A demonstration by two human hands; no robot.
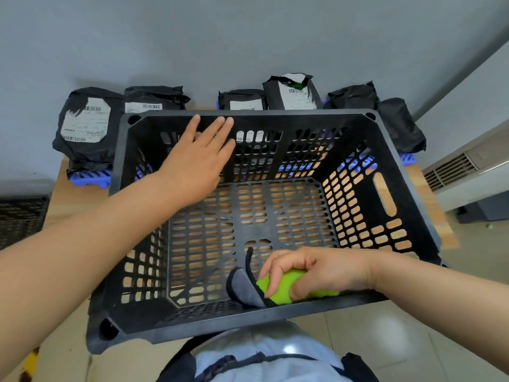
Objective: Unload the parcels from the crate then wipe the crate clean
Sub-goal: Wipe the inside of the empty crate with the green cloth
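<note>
A black slotted plastic crate [385, 150] stands on a wooden table and holds no parcels. My left hand [197, 161] reaches across it with straight fingers, the fingertips touching the inside of the far wall near the rim. My right hand [305, 270] grips a green and grey cloth [261, 289] low inside the crate, against the near wall where it meets the floor. Several black parcels with white labels [85, 125] lie in a row behind the crate along the wall.
The parcels rest on a blue slatted pallet [91, 177] on the wooden table [71, 197]. A grey wall runs close behind. Another dark crate [22, 216] sits at the far left. A white vent unit [465, 169] stands at the right over tiled floor.
</note>
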